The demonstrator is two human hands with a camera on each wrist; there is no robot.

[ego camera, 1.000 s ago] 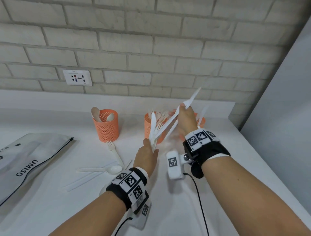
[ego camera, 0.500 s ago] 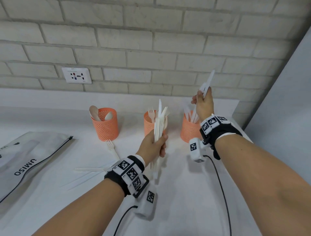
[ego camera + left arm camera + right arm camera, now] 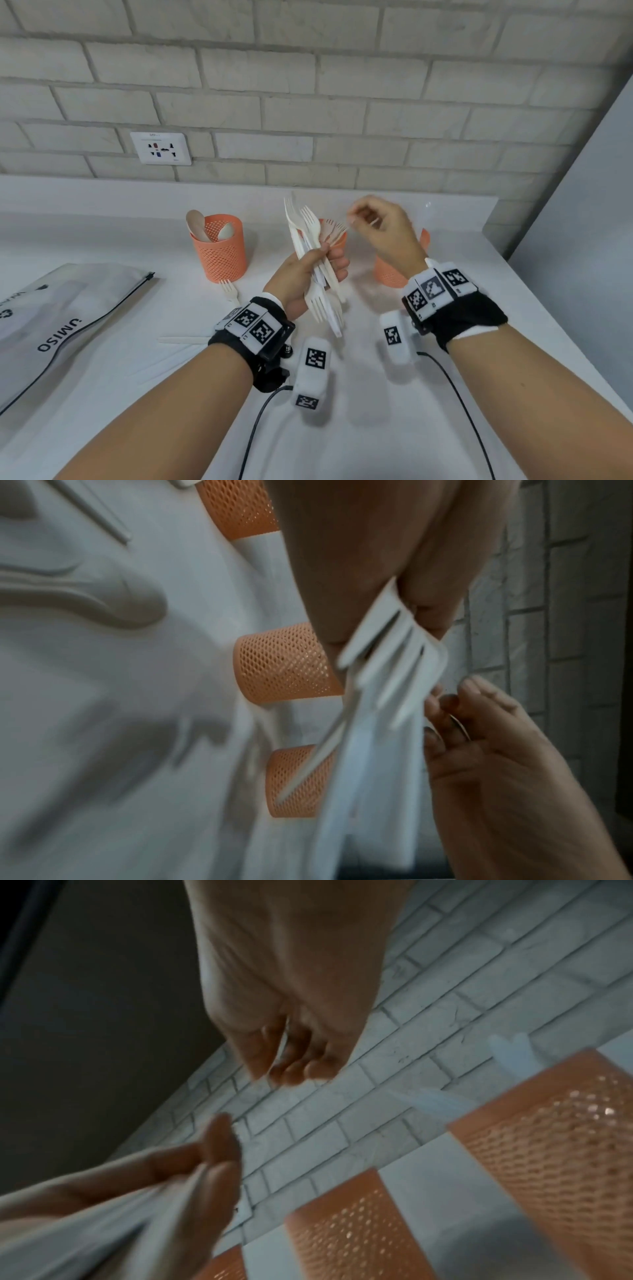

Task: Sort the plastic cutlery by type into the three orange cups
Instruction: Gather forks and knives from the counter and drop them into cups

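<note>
A white counter runs along a grey brick wall that carries a socket plate. At the left lies a grey zip pouch — flat, partly out of frame. Three orange mesh cups stand in a row: the left cup holds spoons, the middle cup holds forks and is mostly hidden behind the hands, and the right cup is half covered by the right wrist. One fork lies just before the left cup.

The left hand is raised above the counter, its fingers curled tight around a bundle of white cutlery, with fork tines at both ends. The right hand hovers just beside the bundle's top — fingers bent loosely with the tips close together, holding nothing I can see.
</note>
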